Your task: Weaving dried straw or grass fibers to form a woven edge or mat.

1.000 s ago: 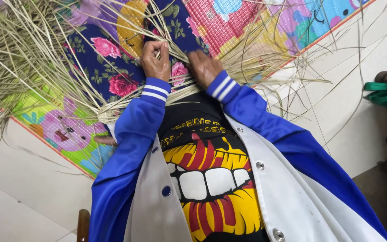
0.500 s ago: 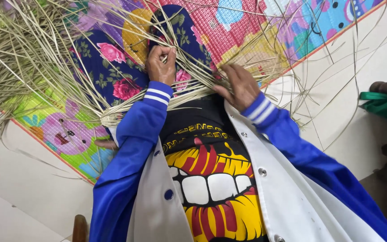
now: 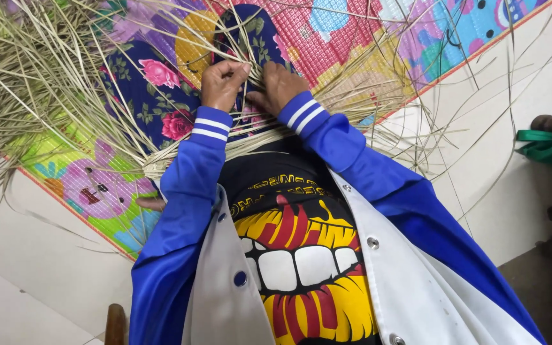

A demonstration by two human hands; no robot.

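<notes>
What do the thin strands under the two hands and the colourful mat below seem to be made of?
The strands look like dried grass or reed: pale straw-green, matt, thin, stiff and splaying. The mat looks like foam or plastic: bright printed cartoon colours and an embossed grid texture, though the look leaves this open. Left hand and right hand grip strands.

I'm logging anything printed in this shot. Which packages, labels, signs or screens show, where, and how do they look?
No packages, signs or screens.
Shirt print: on the chest, black cloth, yellow-and-red mouth with white teeth, yellow lettering above.
Mat: on the floor, bright cartoon pictures, orange edge.
</notes>
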